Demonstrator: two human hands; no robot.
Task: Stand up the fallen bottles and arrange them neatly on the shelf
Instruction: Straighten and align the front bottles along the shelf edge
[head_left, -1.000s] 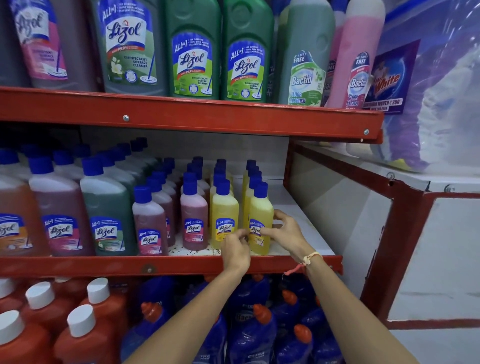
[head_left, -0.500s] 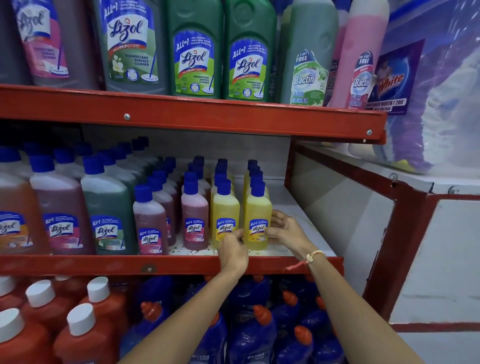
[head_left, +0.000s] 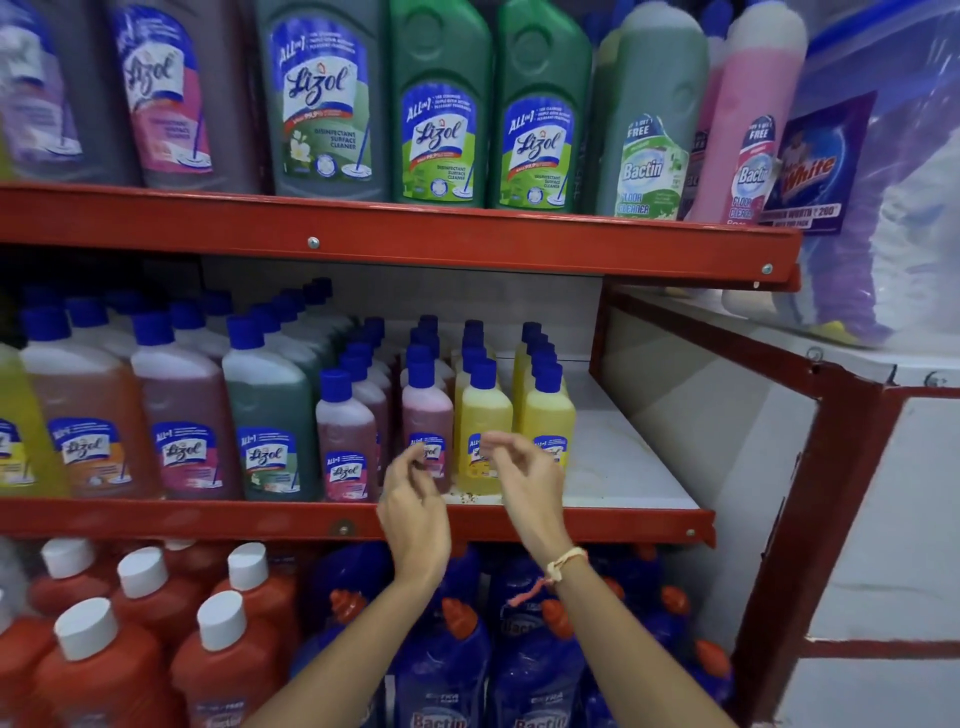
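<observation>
Small Lizol bottles with blue caps stand upright in rows on the middle red shelf (head_left: 597, 517). The front right one is a yellow bottle (head_left: 548, 410), beside another yellow bottle (head_left: 483, 415) and a pink bottle (head_left: 427, 410). My left hand (head_left: 413, 499) hovers in front of the pink bottle, fingers loosely curled, holding nothing. My right hand (head_left: 524, 478), with a thread band at the wrist, hovers in front of the two yellow bottles, also holding nothing. Neither hand touches a bottle.
Larger Lizol bottles (head_left: 270, 415) fill the shelf's left part. Bare white shelf board (head_left: 623, 457) lies right of the yellow rows, up to a red frame post (head_left: 831, 493). Big bottles stand on the upper shelf (head_left: 441, 104); orange (head_left: 98, 665) and blue bottles (head_left: 447, 660) below.
Both hands let go of the front right yellow bottle and drew back toward me and slightly left. That bottle now stands upright in line with its row.
</observation>
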